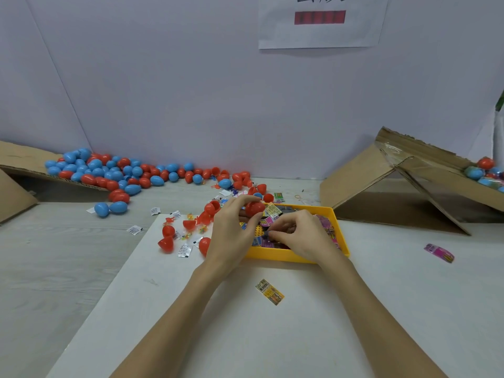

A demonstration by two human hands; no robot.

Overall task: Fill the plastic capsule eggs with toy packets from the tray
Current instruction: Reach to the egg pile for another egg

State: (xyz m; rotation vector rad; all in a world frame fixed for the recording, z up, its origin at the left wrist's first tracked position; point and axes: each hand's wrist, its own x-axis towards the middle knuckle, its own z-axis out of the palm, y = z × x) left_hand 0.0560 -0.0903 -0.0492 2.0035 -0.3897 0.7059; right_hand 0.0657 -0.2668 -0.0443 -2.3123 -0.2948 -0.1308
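A yellow tray [286,255] holding several colourful toy packets [270,214] lies at the table's middle. My left hand [231,230] reaches over the tray's left end and grips a red capsule egg [255,208] above it. My right hand [297,236] is inside the tray, its fingertips pinching a small packet [266,233]. Several open red egg halves [167,242] and small white packets [185,251] lie just left of the tray.
A heap of red and blue eggs [114,173] spills from a cardboard ramp [21,159] at the back left. A tilted cardboard box [409,181] with filled eggs [485,170] stands at the right. Loose packets lie on the white sheet: a yellow packet [270,291] and a pink packet [439,252].
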